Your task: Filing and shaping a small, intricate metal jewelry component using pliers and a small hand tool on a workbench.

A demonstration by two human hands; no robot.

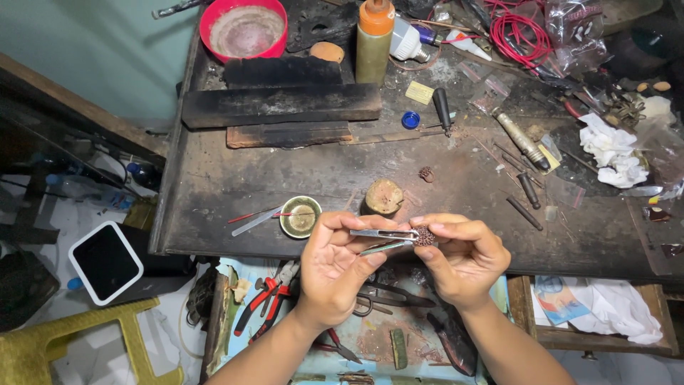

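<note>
My left hand (335, 260) grips metal tweezers (381, 234) and a thin green-tipped tool (383, 247), their tips pointing right. My right hand (463, 257) pinches a small brown, rough bead (425, 236) between thumb and fingers. The tweezers' tips touch the bead. Both hands hover over the front edge of a dark, worn workbench (214, 185).
On the bench lie a small round dish (300, 217), a brown lump (384, 196), a second rough bead (427, 174), dark wooden blocks (281, 105), a red bowl (243, 28), an orange-capped bottle (375, 39) and scattered hand tools. An open drawer (356, 335) below holds red-handled pliers (265, 303) and scissors.
</note>
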